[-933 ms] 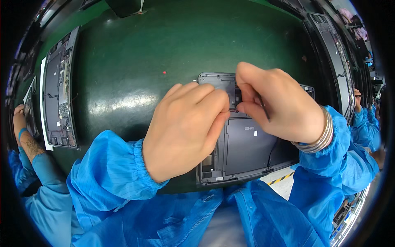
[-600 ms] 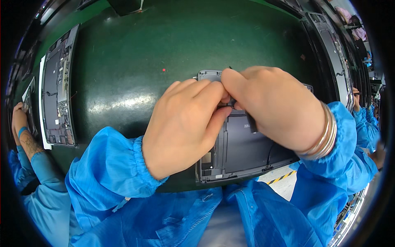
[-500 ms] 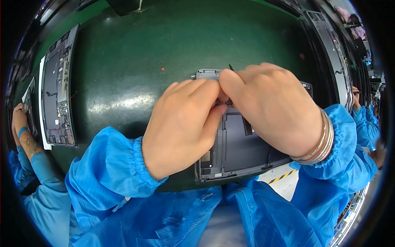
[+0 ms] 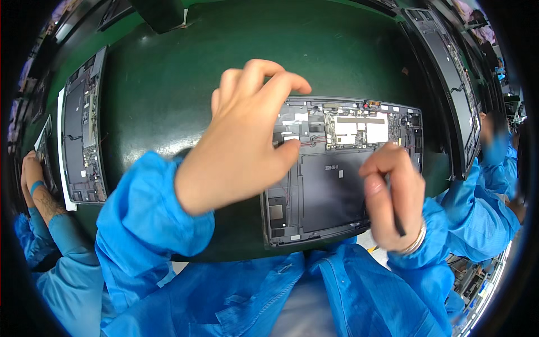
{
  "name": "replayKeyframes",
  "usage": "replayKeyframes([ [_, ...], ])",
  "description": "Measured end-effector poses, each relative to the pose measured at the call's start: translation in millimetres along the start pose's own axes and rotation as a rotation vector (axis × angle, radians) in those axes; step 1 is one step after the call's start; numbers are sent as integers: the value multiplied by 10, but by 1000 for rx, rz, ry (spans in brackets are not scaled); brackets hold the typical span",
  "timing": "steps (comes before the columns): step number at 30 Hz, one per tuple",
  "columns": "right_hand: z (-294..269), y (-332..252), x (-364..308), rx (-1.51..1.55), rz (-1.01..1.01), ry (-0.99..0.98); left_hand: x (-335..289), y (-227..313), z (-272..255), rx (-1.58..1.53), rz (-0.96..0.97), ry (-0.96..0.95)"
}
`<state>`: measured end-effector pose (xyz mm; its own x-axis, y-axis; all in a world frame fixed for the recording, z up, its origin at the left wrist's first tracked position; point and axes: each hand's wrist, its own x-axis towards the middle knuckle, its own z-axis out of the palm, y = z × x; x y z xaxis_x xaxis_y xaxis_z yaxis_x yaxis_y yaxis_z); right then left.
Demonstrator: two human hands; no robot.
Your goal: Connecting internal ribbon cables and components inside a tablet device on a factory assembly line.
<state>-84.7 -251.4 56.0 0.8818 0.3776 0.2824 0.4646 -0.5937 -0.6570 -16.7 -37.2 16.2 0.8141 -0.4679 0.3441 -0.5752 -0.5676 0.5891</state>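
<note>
An opened tablet housing (image 4: 289,216) lies in front of me, with a circuit board (image 4: 342,123) along its far side and a large dark battery (image 4: 334,194) nearer me. Over its left edge hovers my left hand (image 4: 241,129), open, the fingers bent and apart from the thumb, holding nothing. My right hand (image 4: 393,196) is curled above the right part of the battery, slightly blurred. Out of its palm pokes the dark end of a slim black tool (image 4: 400,226); the rest is hidden by the fingers, so its exact kind cannot be made out.
Another opened device (image 4: 81,135) lies on the green table (image 4: 157,73) at the left. A further one (image 4: 446,73) stands along the right edge. Co-workers' arms show at the far left (image 4: 42,196) and far right. A dark stand (image 4: 163,14) is at the back.
My hands have drawn apart from the tablet's upper left corner. The left lifted and opened; the right moved toward me and rightward with the black tool, uncovering the circuit board.
</note>
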Motion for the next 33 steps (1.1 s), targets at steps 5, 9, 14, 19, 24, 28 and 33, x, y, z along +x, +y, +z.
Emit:
replayKeyframes([
  [5,352,-231,-179,418,192,41,470,-175,-189,-264,-152,-679],
  [9,599,-300,-149,418,196,51,518,-227,-292,-272,-223,-777],
  [14,641,-253,-134,260,195,56,544,-337,-181,-386,-178,-784],
  [19,679,-254,-169,232,203,135,505,-334,-188,-357,-157,-748],
  [24,709,-261,-193,257,226,161,453,-341,-191,-402,-184,-723],
  [28,683,-264,-192,258,214,143,453,-353,-156,-420,-181,-736],
  [33,714,-284,-269,303,227,134,329,-389,-111,-390,-77,-609],
])
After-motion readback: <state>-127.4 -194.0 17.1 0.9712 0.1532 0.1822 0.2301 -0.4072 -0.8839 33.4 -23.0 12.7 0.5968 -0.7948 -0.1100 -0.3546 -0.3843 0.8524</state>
